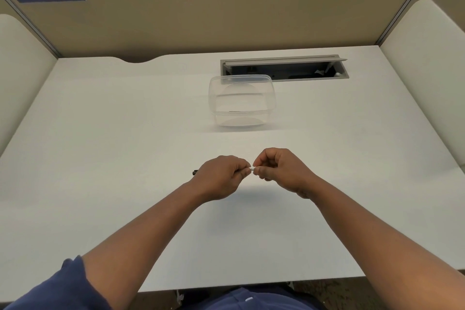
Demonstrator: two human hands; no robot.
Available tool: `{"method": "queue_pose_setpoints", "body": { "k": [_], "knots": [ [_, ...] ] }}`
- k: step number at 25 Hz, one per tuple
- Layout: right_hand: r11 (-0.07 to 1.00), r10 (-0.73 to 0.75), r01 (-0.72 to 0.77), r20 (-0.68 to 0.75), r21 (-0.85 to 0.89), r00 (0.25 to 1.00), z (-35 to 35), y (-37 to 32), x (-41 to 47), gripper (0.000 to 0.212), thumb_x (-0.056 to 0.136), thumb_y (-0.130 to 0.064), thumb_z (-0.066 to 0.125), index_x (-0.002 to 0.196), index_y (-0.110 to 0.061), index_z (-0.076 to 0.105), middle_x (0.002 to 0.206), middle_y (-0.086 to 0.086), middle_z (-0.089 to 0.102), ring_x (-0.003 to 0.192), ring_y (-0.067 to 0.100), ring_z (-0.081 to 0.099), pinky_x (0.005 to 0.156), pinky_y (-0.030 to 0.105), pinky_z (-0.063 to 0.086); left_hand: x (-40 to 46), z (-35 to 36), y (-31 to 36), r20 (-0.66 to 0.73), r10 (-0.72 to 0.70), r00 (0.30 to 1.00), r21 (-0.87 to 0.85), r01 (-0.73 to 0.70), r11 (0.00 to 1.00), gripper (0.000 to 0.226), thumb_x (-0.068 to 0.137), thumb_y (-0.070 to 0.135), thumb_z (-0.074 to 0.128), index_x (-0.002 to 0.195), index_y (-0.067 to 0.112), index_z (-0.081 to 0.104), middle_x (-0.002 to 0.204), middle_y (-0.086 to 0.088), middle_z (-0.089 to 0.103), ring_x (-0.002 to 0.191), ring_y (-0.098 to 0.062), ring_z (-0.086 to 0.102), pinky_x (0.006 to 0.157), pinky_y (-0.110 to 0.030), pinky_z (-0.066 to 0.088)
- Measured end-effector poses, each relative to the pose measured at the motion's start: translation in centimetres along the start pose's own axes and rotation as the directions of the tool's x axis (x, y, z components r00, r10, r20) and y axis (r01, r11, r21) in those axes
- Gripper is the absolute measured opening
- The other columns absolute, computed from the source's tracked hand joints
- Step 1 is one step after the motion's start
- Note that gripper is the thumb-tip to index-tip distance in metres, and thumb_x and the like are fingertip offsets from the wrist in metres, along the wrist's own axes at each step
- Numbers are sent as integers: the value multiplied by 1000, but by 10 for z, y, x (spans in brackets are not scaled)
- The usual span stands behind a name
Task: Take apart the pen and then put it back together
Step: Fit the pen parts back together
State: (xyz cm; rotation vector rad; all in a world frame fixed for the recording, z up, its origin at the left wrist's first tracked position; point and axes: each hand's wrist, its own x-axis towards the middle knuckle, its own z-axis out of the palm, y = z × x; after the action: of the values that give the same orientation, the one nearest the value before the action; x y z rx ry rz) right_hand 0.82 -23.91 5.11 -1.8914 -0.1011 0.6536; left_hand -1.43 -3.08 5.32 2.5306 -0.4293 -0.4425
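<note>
Both my hands hold one pen level above the white desk, near its middle. My left hand is closed around the barrel, and the pen's black end sticks out past it on the left. My right hand pinches the pen's other end with thumb and fingertips. Only a short pale stretch of the pen shows in the gap between the two hands; the fingers hide the rest.
A clear plastic container stands on the desk beyond my hands. Behind it an open grey cable tray is set into the desktop. Tan partition walls close off the back and sides.
</note>
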Motion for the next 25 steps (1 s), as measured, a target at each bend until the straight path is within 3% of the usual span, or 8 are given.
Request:
{"method": "queue_pose_setpoints", "body": {
  "k": [4, 9, 13, 16, 20, 25],
  "knots": [
    [999, -6, 1, -114, -41, 994, -6, 5, 6, 6, 89, -10, 75, 85, -13, 70, 75, -4, 68, 64, 4, 58, 63, 21, 45, 1, -3, -14, -23, -15, 1000, 20, 15, 1000, 29, 105, 37, 42, 79, 30, 53, 73, 7, 54, 75, -17, 51, 65, -36, 43],
    [998, 27, -15, -216, 61, 976, -20, 17, 11, 8, 88, -7, 76, 86, -12, 70, 76, -4, 68, 64, 1, 59, 55, 11, 42, -5, -8, -54, -110, -276, 955, -381, 216, 899, 24, 106, 26, 48, 111, 22, 71, 97, 6, 70, 91, -11, 63, 83, -28, 49],
    [999, 26, -17, -243, 37, 970, -19, 22, 18, 10, 87, -9, 76, 83, -16, 70, 76, -6, 67, 62, 1, 57, 52, 13, 40, -3, -6, -62, -85, -321, 943, -472, 245, 847, 20, 103, 21, 55, 109, 23, 74, 90, 8, 69, 82, -11, 60, 77, -27, 49],
    [998, 15, -29, -255, -52, 967, -18, 28, 24, 9, 87, -11, 74, 82, -19, 71, 73, -9, 64, 62, 4, 54, 55, 19, 41, 1, 0, -63, -119, -345, 931, -425, 266, 865, 17, 100, 19, 61, 106, 26, 74, 84, 18, 63, 75, -3, 54, 66, -20, 42],
    [979, 13, -62, -242, -194, 970, -14, 39, 35, 12, 89, -10, 69, 95, -19, 74, 82, -10, 66, 71, 4, 58, 60, 15, 43, 7, 9, -66, -150, -316, 937, -338, 251, 907, 16, 96, 13, 64, 105, 21, 75, 94, 18, 64, 88, -7, 59, 71, -17, 43],
    [937, 25, -100, -220, -336, 975, -8, 53, 50, 15, 90, -9, 66, 101, -13, 76, 91, -7, 69, 85, 12, 62, 75, 20, 46, 17, 22, -78, -120, -299, 947, -177, 276, 945, 16, 95, 15, 61, 102, 24, 72, 103, 7, 67, 97, -19, 61, 83, -35, 51]
  ]
}}
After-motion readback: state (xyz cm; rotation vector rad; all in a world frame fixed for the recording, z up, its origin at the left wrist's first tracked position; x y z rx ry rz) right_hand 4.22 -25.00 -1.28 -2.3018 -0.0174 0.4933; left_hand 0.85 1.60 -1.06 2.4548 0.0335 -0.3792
